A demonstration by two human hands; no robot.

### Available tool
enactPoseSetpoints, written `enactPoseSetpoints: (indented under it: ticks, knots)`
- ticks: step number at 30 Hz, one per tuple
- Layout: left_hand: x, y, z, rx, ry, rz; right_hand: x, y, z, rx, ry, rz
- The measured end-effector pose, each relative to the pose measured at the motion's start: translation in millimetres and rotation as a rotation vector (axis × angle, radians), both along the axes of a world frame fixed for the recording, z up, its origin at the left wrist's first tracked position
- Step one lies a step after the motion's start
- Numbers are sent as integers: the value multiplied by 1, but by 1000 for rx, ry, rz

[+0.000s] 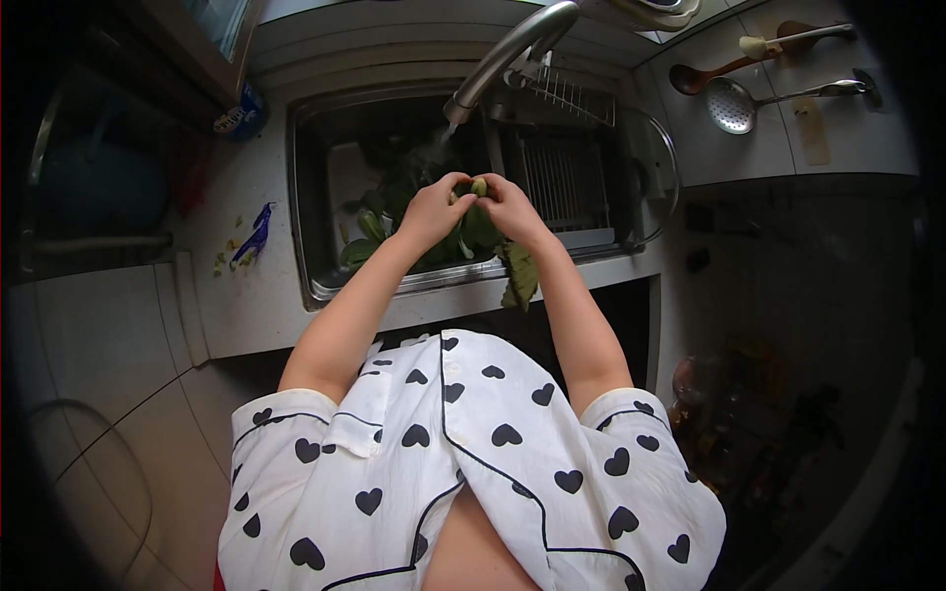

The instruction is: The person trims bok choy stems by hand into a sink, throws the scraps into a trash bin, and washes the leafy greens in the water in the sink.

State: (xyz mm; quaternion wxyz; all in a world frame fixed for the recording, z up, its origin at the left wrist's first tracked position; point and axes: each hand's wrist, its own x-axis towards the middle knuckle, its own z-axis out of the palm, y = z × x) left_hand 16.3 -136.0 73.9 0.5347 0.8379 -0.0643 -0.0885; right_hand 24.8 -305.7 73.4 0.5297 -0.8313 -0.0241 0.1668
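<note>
Over the left basin of the metal sink (394,287), my left hand (432,212) and my right hand (512,212) meet at the fingertips. Both are closed on a leafy green vegetable (479,186), whose pale stem end shows between the fingers. A large dull green leaf (519,276) hangs below my right wrist, over the sink's front rim; I cannot tell whether it belongs to the held piece. More leafy greens (370,229) lie in the basin beneath my hands. Just beyond my fingers, water runs from the faucet (517,44).
A dish rack (564,182) fills the right basin, with a clear round lid (662,177) at its right edge. Blue-purple crumpled packaging (254,236) and green scraps lie on the left counter. A skimmer (731,105) and wooden spoon (690,79) hang at right.
</note>
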Motion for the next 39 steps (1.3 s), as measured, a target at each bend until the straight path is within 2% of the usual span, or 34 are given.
enactPoseSetpoints:
  ticks: [1, 4, 5, 8, 10, 11, 14, 17, 20, 22, 24, 27, 30, 31, 34, 35, 38, 39]
  knots:
    - [0, -2, 2, -41, -13, 11, -1, 4, 6, 0, 19, 8]
    - [4, 0, 7, 71, -36, 7, -6, 13, 22, -64, 44, -32]
    - [5, 0, 5, 49, -25, 7, -5, 10, 13, -65, 50, -39]
    - [6, 1, -5, -22, 5, -13, -7, 8, 6, 130, 76, -90]
    - [4, 2, -5, -78, 18, -57, -8, 8, 12, 94, 132, -78]
    - [3, 2, -3, -19, -18, -67, -8, 9, 15, 76, 160, -73]
    - [1, 2, 0, 132, -111, -91, -6, 10, -2, -85, -106, -20]
    - [0, 2, -1, 244, -154, -99, -5, 12, 5, -455, -210, 31]
    - [0, 6, 1, 347, -132, -104, -4, 8, 9, -641, -127, -50]
    - [1, 11, 0, 389, -94, -101, -2, -4, -4, -550, -125, -121]
    - [1, 12, -3, 287, -112, -47, 0, -13, -22, -174, 13, -125]
    - [2, 9, 8, 139, -34, -43, 0, -3, 9, 180, 273, -90]
    - [4, 8, 12, -23, 59, -11, 1, 3, 27, 326, 327, -117]
    - [5, 7, 11, -83, 84, 10, 1, 3, 26, 335, 304, -130]
    - [9, 5, 4, -41, 107, 43, 0, 6, 15, 223, 149, -106]
    - [9, 3, 2, -112, 130, 13, -1, 9, 12, 153, 102, -104]
    - [7, 1, 0, -5, 162, -33, -5, 20, 14, -30, -47, -27]
    - [7, 1, 0, -22, 159, -48, -6, 22, 17, 39, -48, -44]
